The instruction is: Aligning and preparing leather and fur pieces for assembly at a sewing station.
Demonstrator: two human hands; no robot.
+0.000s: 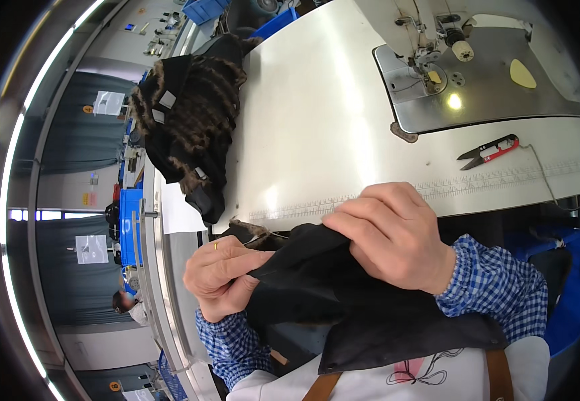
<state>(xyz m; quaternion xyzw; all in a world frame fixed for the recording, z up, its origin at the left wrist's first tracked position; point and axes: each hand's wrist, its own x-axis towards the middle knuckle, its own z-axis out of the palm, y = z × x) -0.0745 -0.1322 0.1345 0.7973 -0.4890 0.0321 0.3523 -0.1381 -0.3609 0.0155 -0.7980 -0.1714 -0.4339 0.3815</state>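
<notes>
Between my two hands a piece of black fabric (303, 257) is stretched over my lap, near the table's front edge. My left hand (221, 275) pinches its left end between thumb and fingers. With curled fingers, my right hand (393, 240) grips the upper right part of it. Some brown fur trim (253, 234) shows just behind the fabric, by my left hand. The fabric's lower part hangs down and its underside is hidden. Whether the fur and the black fabric are one garment I cannot tell.
A white sewing table (303, 113) with a printed ruler along its front edge lies ahead. On it are a sewing machine (430, 60) at far right, red-and-black thread snips (489, 152) on a cord, and a heap of black, fur-striped garments (193, 107) at left. Another person (126, 304) is far left.
</notes>
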